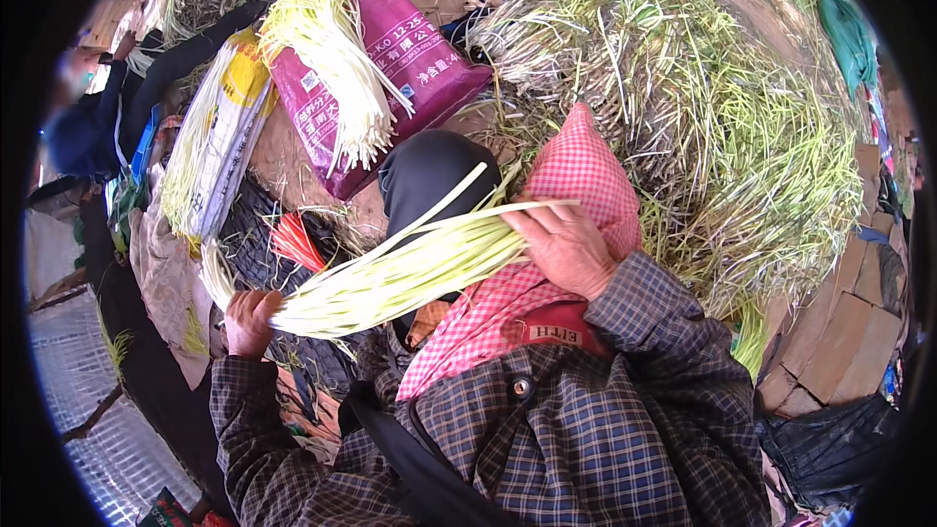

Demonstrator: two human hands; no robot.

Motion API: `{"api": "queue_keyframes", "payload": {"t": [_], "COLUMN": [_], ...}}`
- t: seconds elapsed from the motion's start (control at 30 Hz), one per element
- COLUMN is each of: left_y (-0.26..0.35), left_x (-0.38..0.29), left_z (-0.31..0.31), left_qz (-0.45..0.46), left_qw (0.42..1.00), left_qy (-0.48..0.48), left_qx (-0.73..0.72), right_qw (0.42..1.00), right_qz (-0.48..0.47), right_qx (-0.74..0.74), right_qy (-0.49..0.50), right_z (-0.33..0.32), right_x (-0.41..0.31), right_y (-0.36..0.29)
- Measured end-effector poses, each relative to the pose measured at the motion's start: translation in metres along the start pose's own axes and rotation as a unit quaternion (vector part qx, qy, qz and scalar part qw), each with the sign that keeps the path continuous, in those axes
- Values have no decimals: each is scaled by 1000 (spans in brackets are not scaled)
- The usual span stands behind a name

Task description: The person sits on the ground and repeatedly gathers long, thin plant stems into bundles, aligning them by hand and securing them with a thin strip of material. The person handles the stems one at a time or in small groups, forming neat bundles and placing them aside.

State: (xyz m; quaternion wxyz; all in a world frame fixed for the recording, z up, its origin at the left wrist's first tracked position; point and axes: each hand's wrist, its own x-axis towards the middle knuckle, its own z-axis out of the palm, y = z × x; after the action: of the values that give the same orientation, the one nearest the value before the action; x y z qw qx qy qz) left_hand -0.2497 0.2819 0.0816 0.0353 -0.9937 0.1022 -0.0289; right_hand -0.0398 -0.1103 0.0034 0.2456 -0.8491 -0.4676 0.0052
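A bundle of long, pale yellow-green stalks, which look like blanched chives, stretches across my lap. My left hand is closed around it near the white root ends, which stick out past the fist. At the leafy end my right hand has its fingers curled over the tips; its thumb is hidden. One or two stalks stray above the rest. Below the bundle are my black-covered knee and my other knee under pink checked cloth.
A maroon printed sack ahead carries another chive bundle. More stalks lie along a white-and-yellow sack. Red strips lie by my left knee. A large heap of leafy trimmings spreads at right. Another person sits at left.
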Motion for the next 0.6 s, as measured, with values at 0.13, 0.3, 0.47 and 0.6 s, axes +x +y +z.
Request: {"api": "queue_keyframes", "payload": {"t": [0.13, 0.3, 0.47, 0.6], "left_y": [-3, -5, -7, -6], "left_x": [-15, -21, -21, -20], "left_z": [4, 4, 3, 3], "left_qz": [-19, -34, -34, -41], "left_qw": [1000, 999, 999, 998], "left_qy": [-14, -19, -28, -36], "left_qx": [-5, -10, 18, 18], "right_qw": [997, 996, 978, 954], "right_qz": [52, 79, 176, 179], "right_qx": [-9, 26, 72, 184], "right_qy": [-61, 24, 89, 154], "right_z": [-12, -22, -43, -53], "right_x": [-17, -25, -18, 0], "right_y": [22, 46, 50, 38]}}
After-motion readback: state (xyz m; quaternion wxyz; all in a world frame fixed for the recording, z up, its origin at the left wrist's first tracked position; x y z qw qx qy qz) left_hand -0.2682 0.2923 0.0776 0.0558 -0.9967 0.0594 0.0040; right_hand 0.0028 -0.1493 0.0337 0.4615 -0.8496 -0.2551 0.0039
